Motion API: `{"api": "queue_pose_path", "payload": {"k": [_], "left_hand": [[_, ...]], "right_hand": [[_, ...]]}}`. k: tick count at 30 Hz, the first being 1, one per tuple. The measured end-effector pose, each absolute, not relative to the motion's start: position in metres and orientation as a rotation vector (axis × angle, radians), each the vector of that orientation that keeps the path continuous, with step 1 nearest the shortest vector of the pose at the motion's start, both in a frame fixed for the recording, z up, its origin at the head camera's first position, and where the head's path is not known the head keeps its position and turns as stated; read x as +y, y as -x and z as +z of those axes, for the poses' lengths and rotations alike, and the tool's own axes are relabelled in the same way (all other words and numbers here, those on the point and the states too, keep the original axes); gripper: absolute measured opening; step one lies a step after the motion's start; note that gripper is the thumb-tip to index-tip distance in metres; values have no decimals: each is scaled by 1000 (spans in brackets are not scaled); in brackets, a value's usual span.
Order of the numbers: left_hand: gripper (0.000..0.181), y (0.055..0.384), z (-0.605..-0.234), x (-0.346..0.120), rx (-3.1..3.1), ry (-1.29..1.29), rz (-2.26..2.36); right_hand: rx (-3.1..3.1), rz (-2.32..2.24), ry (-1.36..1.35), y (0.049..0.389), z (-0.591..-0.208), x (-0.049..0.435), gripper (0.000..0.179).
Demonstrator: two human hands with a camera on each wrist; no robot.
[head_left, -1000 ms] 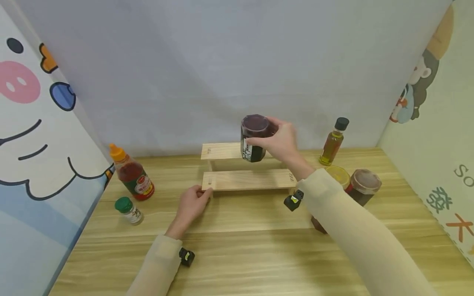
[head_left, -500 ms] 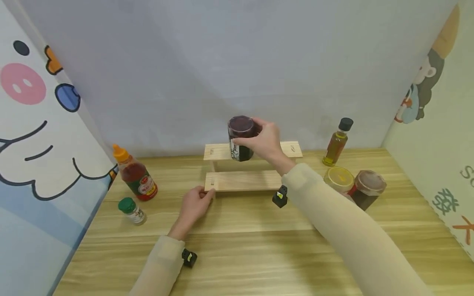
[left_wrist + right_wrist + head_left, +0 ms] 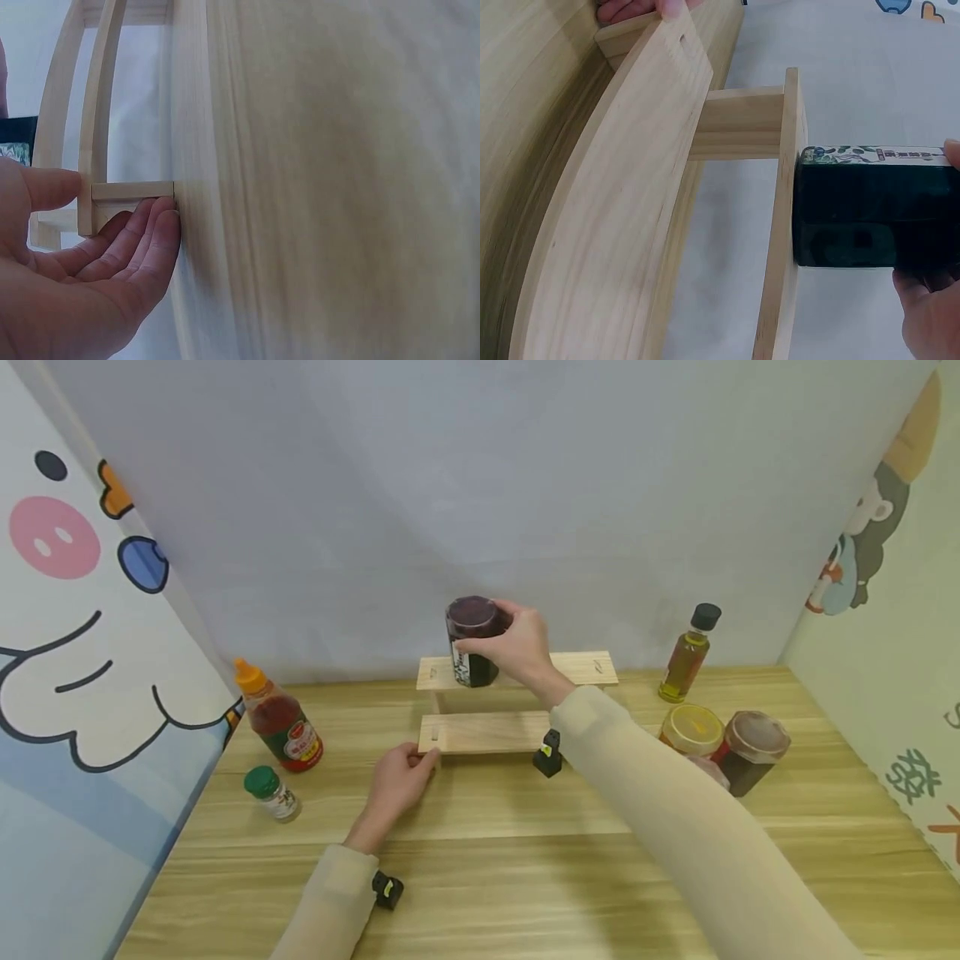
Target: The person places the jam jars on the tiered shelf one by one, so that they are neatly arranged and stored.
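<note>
A small two-step wooden rack (image 3: 487, 732) stands on the table against the back wall. My right hand (image 3: 519, 647) grips a dark jar (image 3: 474, 620) with a patterned label, thumb in front and fingers behind. The jar is upright at the left part of the rack's upper board (image 3: 581, 667); in the right wrist view, the jar's base (image 3: 798, 210) appears to touch that board. At the rack's front left corner, my left hand (image 3: 397, 783) pinches the lower board's end. In the left wrist view its thumb (image 3: 52, 187) lies on the board, with the fingers (image 3: 139, 244) curled beneath.
On the left stand a red sauce bottle (image 3: 285, 727) with an orange cap and a green-capped shaker (image 3: 273, 793). To the right are an oil bottle (image 3: 686, 660), a yellow-lidded jar (image 3: 692, 727) and a dark jar with a clear lid (image 3: 753, 743). My right forearm partly covers another jar.
The right hand has carried the dark jar leftward along the upper board to its left part. The left hand keeps its hold on the rack, and the head view has shifted slightly.
</note>
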State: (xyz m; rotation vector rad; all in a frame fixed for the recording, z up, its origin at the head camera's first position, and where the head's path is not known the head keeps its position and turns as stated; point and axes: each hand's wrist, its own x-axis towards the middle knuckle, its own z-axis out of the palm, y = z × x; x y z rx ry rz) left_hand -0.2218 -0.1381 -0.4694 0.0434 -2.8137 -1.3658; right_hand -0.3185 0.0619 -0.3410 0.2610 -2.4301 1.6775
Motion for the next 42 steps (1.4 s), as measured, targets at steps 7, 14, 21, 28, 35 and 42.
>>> {"api": "queue_pose_path", "payload": {"k": [7, 14, 21, 28, 35, 42], "left_hand": [[33, 221, -470, -135, -2808, -33, -1377], [32, 221, -470, -136, -2797, -65, -1400], [34, 221, -469, -137, -2820, -81, -1396], [33, 220, -468, -136, -2816, -87, -1395], [32, 220, -469, -136, -2815, -85, -1388], [32, 220, -468, -137, -2812, -86, -1390]], "right_hand": [[-2468, 1652, -246, 320, -339, 56, 76], [-2513, 1656, -297, 320, -339, 57, 78], [-2593, 1627, -341, 313, -341, 69, 73], [-2717, 1573, -338, 295, -334, 89, 84], [-2760, 1502, -457, 275, -327, 117, 80], [-2775, 1388, -575, 259, -326, 142, 79]]}}
